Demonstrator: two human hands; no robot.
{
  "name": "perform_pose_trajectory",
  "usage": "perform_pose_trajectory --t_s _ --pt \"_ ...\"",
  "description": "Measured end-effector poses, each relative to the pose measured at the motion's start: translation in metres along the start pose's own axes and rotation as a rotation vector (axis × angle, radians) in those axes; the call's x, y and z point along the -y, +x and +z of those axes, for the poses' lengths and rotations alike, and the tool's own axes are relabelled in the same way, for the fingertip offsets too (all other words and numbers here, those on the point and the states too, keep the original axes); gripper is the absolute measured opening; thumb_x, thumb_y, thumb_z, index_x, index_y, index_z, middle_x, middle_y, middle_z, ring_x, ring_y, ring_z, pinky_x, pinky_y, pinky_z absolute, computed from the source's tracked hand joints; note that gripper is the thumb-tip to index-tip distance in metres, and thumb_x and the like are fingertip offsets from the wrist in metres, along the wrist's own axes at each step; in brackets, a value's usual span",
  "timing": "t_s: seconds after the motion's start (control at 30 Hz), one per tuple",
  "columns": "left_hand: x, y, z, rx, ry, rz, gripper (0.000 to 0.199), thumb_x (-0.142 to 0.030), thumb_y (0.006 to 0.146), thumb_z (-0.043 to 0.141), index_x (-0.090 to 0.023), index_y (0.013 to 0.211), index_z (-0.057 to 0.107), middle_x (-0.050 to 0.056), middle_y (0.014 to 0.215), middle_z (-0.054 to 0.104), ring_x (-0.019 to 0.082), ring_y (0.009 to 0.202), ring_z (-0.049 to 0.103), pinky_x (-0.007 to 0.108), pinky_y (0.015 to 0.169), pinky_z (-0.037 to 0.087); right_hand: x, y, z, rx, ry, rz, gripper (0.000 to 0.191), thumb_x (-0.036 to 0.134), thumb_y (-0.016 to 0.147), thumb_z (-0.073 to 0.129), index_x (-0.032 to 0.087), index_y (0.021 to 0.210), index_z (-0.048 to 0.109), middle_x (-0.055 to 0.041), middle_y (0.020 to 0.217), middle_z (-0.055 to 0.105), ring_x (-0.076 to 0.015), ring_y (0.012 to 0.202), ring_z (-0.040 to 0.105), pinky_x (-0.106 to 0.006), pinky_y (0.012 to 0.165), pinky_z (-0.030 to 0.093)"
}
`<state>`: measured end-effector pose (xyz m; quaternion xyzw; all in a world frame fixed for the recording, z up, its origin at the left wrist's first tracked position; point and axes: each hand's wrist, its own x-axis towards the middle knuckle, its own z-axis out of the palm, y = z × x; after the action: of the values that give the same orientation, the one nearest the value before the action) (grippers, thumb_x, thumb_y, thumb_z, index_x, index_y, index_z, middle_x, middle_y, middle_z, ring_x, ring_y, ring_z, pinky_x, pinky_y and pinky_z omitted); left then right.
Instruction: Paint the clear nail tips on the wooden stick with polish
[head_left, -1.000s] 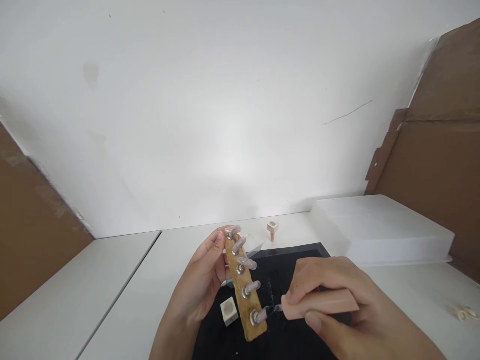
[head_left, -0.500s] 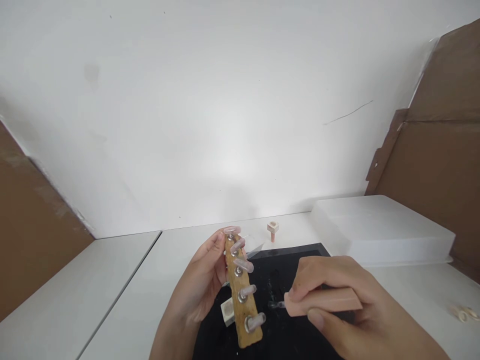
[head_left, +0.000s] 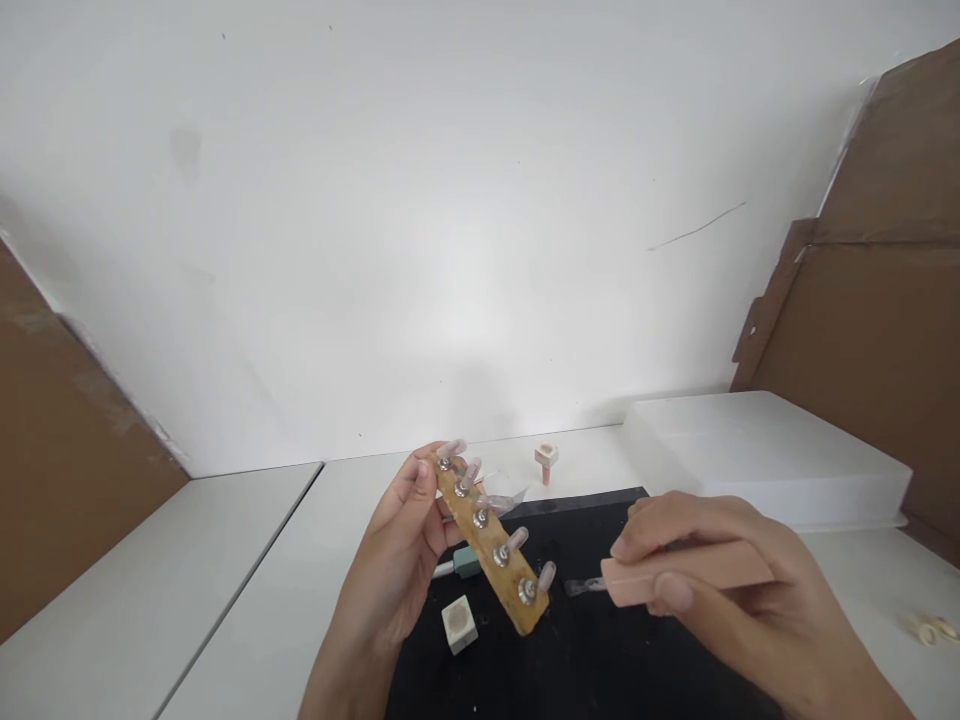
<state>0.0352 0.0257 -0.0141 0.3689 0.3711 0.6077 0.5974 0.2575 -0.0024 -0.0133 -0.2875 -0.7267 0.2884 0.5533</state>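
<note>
l hand (head_left: 397,545) pinches wooden strip (head_left: 490,540) w/ 5 clear tips (head_left: 518,539); r hand (head_left: 780,605) grips brush (head_left: 637,578), bristles (head_left: 582,587) nr end tip (head_left: 547,576): wobble could smear it.

Nail tips (head_left: 517,539) and a brush (head_left: 634,582) suggest a nail-art worktable (head_left: 285,580).

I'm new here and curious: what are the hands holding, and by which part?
The left hand holds the wooden strip near its far end; the right hand grips the brush by its pink handle.
</note>
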Motion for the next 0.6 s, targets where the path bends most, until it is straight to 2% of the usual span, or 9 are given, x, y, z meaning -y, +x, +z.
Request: perform_pose_trajectory --t_s 0.2,0.47,0.6 --pt "-0.004 -0.003 -0.005 0.019 -0.018 0.121 0.026 -0.041 0.081 0.072 -0.024 0.1 0.065 -0.002 0.089 0.067 0.016 0.073 0.07 0.029 0.069 0.056 0.001 0.002 -0.004 -0.005 -0.105 -0.124 0.013 0.023 0.091 0.063 0.027 0.082 0.07 0.001 0.068 0.078 -0.0159 0.055 0.073 -0.021 0.05 0.059" --pt "-0.002 -0.009 -0.005 0.041 -0.048 0.233 0.029 -0.039 0.078 0.076 -0.031 0.1 0.061 -0.003 0.094 0.065 0.021 0.089 0.071 0.025 0.064 0.053 -0.004 -0.002 -0.003 -0.052 -0.156 -0.143 0.012 0.028 0.094 0.061 0.026 0.089 0.072 -0.0021 0.069 0.077 -0.0188 0.058 0.072 -0.025 0.052 0.06" --pt "0.0 -0.011 -0.007 0.055 -0.088 0.274 0.027 -0.039 0.076 0.078 -0.032 0.097 0.062 -0.003 0.096 0.064 0.021 0.093 0.07 0.028 0.073 0.056 -0.009 -0.007 -0.004 -0.122 -0.171 -0.148 0.015 0.035 0.095 0.061 0.027 0.093 0.073 -0.0011 0.071 0.074 -0.0168 0.059 0.07 -0.024 0.054 0.059"
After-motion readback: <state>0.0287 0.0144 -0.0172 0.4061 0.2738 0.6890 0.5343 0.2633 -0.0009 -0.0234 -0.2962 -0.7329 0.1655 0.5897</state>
